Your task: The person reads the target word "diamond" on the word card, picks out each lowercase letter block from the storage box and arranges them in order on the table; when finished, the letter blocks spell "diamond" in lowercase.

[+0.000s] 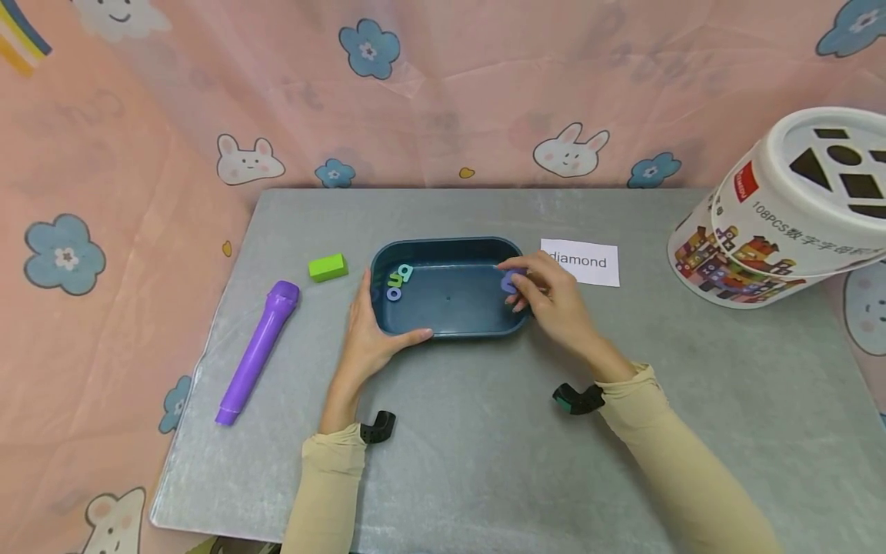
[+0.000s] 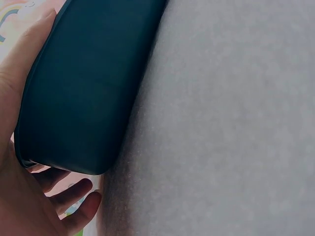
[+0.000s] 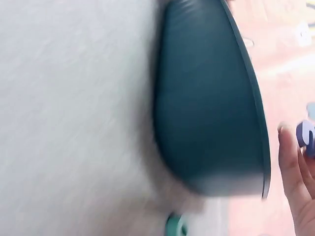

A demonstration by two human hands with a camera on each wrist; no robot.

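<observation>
A dark blue-green tray (image 1: 446,315) lies on the table. My left hand (image 1: 370,338) holds its left end, thumb along the front rim and fingers along the left side. Inside, at that end, lie a teal letter (image 1: 405,272), a green letter (image 1: 395,282) and a small purple ring-shaped letter (image 1: 394,295). Over the tray's right end, my right hand (image 1: 557,304) pinches a purple letter piece (image 1: 510,282) between thumb and fingers. The same purple letter piece (image 3: 305,135) shows at the right edge of the right wrist view, above the rim; its full shape is partly hidden.
A card (image 1: 588,263) reading "diamond" lies right of the tray. A large white lidded bucket (image 1: 782,223) stands at the right. To the left are a green block (image 1: 328,268) and a purple microphone-shaped toy (image 1: 258,354). A green piece (image 3: 175,226) shows near the tray's end.
</observation>
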